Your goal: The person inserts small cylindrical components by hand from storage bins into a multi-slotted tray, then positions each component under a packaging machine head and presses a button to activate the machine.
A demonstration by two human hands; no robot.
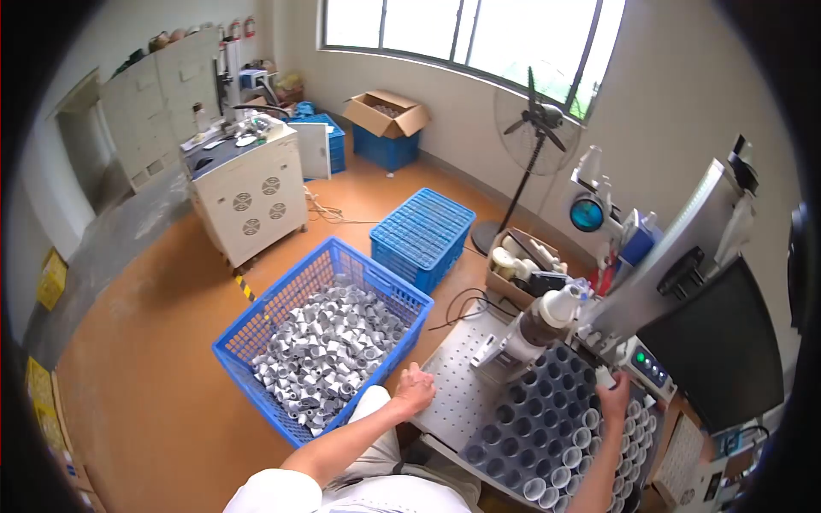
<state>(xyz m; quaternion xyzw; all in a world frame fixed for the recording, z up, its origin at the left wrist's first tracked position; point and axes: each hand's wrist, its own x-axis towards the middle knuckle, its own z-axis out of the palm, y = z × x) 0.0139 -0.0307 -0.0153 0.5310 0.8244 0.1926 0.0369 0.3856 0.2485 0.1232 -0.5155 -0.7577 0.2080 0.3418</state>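
My right hand (613,396) is closed on a small white plastic fitting (605,377) above the far right part of a dark tray with round holes (510,446). White round fittings (581,438) stand in the tray's right-hand holes, and the holes on its left show dark. My left hand (415,389) has its fingers curled in beside the left edge of the perforated metal worktop (457,363); the inside of the hand is hidden. Just left of it stands a blue plastic crate (248,329) heaped with loose white and grey pipe fittings (329,350).
A white and brown machine head (547,316) stands over the worktop. To the right are a control box with lit buttons (648,366) and a dark monitor (714,342). Beyond are a carton of items (505,282), a lidded blue crate (425,227), a fan (539,115) and a white cabinet (248,201).
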